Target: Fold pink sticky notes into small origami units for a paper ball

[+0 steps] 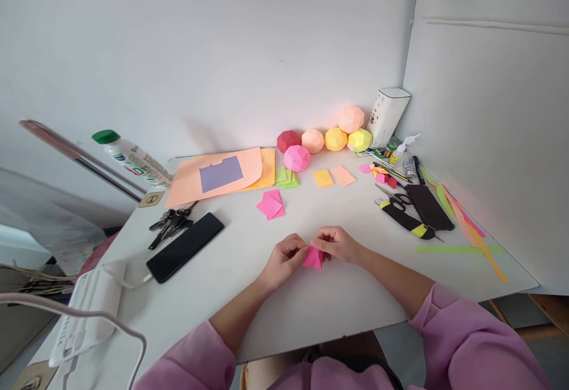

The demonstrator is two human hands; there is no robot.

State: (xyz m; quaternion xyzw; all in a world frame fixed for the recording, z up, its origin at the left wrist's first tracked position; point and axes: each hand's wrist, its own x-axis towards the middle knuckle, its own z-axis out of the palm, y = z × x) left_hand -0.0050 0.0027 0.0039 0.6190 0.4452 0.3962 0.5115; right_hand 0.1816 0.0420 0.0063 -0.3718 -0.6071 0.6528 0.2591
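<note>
A small folded piece of pink paper (313, 258) is held between both hands just above the white table. My left hand (287, 259) pinches it at the left edge with thumb and fingers. From the other side my right hand (336, 244) grips its upper right part, hiding some of the folds. Beyond the hands lie loose pink paper squares (271, 204). Farther back are green paper squares (288, 178), an orange square (323, 178) and a peach square (342, 176).
Faceted paper balls (336, 139) line the wall. On the right lie a utility knife (406, 219), scissors (395, 197), a phone (430, 207) and paper strips (460, 249). Leftward are a black phone (185, 248), keys (173, 222), large paper sheets (186, 184) and a bottle (133, 159).
</note>
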